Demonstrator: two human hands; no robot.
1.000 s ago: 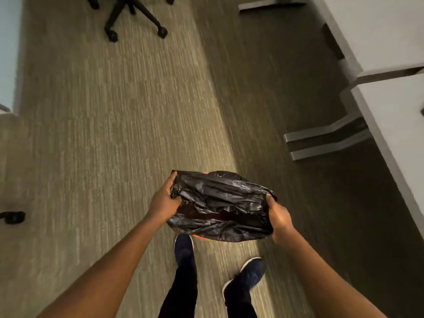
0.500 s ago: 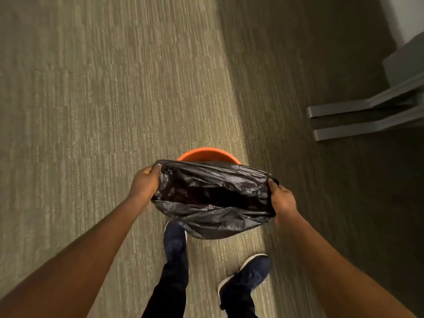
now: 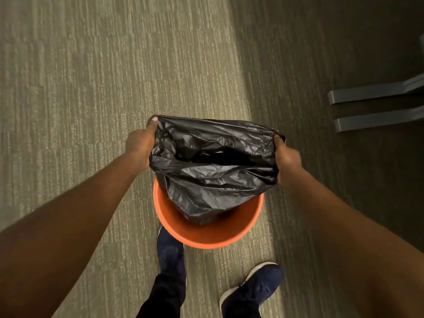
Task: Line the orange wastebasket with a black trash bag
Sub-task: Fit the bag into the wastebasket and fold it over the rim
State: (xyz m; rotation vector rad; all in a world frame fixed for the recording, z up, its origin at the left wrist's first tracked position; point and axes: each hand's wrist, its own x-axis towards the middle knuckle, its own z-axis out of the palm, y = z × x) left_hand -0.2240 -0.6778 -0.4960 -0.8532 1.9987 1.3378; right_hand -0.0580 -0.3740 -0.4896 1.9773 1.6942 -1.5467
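Note:
A round orange wastebasket (image 3: 207, 235) stands on the carpet just in front of my feet. The black trash bag (image 3: 213, 168) hangs above it with its mouth stretched wide. The bag's lower end drops inside the basket's rim. My left hand (image 3: 140, 143) grips the mouth's left edge, thumb over the top. At the opposite edge, my right hand (image 3: 286, 157) pinches the plastic. The bag hides the far half of the basket and its bottom.
Grey-green carpet (image 3: 91, 88) covers the floor, darker on the right. Two grey metal desk feet (image 3: 376, 106) lie at the right edge. My dark blue shoes (image 3: 252, 288) stand directly below the basket.
The view has tilted down and the basket now shows below the bag instead of behind it. Both hands have pulled the bag's mouth wider, and its lower end has dropped into the basket.

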